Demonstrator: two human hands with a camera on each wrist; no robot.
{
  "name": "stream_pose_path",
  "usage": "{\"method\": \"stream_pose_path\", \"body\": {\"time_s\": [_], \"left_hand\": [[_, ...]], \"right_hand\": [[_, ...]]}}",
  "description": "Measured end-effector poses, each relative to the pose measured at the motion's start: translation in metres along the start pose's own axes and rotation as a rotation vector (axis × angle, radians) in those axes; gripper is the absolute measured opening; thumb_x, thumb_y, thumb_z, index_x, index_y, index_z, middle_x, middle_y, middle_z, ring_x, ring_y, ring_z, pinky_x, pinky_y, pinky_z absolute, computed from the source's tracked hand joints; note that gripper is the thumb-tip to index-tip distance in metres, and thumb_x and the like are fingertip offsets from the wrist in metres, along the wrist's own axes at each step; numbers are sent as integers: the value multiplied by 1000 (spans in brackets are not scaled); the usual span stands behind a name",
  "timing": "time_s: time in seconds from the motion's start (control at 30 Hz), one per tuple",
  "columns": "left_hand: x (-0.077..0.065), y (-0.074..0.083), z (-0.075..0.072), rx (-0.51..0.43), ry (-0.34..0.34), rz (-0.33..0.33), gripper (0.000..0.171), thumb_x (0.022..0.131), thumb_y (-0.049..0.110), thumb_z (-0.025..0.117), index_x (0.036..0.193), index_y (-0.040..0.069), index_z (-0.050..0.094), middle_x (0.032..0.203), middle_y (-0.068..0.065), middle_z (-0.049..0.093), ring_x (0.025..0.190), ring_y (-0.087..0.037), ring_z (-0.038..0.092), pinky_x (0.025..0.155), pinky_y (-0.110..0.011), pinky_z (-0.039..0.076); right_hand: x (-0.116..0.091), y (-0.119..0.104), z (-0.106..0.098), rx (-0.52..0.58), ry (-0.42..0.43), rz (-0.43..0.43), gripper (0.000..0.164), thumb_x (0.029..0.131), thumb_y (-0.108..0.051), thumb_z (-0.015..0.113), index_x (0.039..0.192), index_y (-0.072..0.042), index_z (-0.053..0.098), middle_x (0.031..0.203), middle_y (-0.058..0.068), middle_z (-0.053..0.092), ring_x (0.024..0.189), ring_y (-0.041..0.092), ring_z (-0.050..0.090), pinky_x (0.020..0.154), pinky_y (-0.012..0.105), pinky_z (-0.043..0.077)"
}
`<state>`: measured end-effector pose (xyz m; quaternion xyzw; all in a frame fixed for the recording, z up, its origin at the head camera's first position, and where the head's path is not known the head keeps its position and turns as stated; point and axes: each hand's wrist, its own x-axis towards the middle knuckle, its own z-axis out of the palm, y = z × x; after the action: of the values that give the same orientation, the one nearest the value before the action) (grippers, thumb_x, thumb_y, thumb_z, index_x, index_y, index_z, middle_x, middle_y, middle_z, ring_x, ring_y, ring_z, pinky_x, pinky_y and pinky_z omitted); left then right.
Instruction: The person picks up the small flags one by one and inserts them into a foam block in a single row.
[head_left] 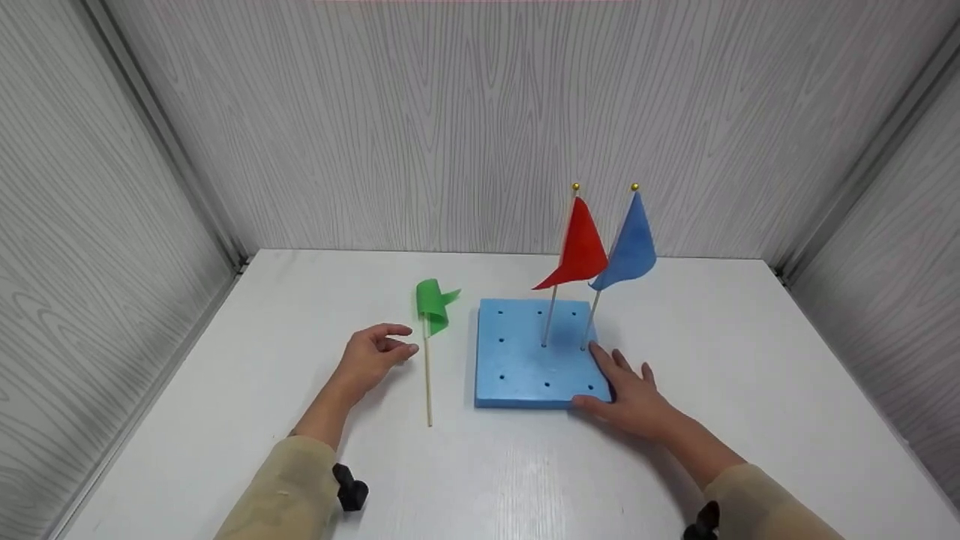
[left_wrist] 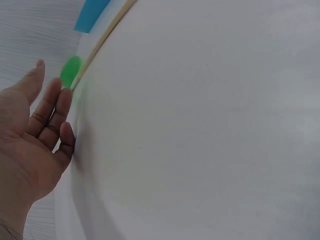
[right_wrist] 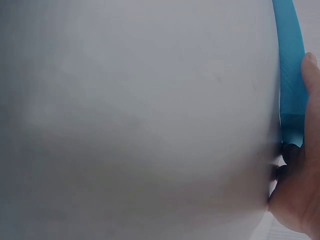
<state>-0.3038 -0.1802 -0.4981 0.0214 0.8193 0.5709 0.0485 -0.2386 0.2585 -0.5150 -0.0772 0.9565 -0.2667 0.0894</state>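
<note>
A green flag on a thin wooden stick lies on the white table, its cloth partly curled. My left hand is just left of that stick, thumb and fingers apart, with nothing between them. In the left wrist view the hand appears beside the green cloth. A blue board with several small holes carries a red flag and a blue flag, both standing slightly tilted. My right hand rests against the board's near right corner, fingers spread; the right wrist view shows its thumb on the side.
The white table is bounded by a grey wood-grain back wall and side walls left and right. Gold balls top both standing flagpoles, which rise near the right hand. Dark devices sit at both wrists.
</note>
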Motion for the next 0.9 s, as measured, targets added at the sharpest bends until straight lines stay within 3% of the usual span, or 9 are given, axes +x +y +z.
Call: {"method": "stream_pose_path", "body": {"time_s": [0.17, 0.4, 0.67, 0.9], "left_hand": [[-1, -3, 9, 45, -6, 18, 37, 94, 14, 83, 128, 4, 72, 95, -6, 74, 89, -19, 64, 80, -27, 51], [-4, -6, 21, 129, -17, 38, 37, 92, 15, 85, 127, 7, 74, 95, -3, 72, 91, -20, 62, 90, -32, 52], [-8, -6, 29, 209, -48, 14, 35, 90, 19, 88, 123, 18, 78, 97, -2, 68, 94, -23, 58, 84, -34, 51], [-6, -8, 30, 314, -51, 67, 29, 87, 27, 91, 113, 18, 82, 93, 1, 69, 90, -19, 59, 81, -36, 50]], "right_hand": [[-1, -1, 0, 5, 7, -8, 112, 89, -78, 64, 172, -20, 16, 172, 20, 27, 161, 46, 10, 122, 70, -9], [-2, -1, -1, 8, 0, -2, 112, 88, -79, 64, 172, -22, 16, 172, 19, 26, 161, 45, 9, 123, 68, -10], [-2, -1, -1, 9, -5, -3, 112, 89, -79, 64, 172, -22, 14, 173, 19, 26, 161, 46, 8, 122, 69, -11], [-1, -1, -1, 7, 0, -4, 112, 89, -79, 63, 172, -22, 14, 173, 19, 26, 161, 46, 8, 122, 70, -11]]}}
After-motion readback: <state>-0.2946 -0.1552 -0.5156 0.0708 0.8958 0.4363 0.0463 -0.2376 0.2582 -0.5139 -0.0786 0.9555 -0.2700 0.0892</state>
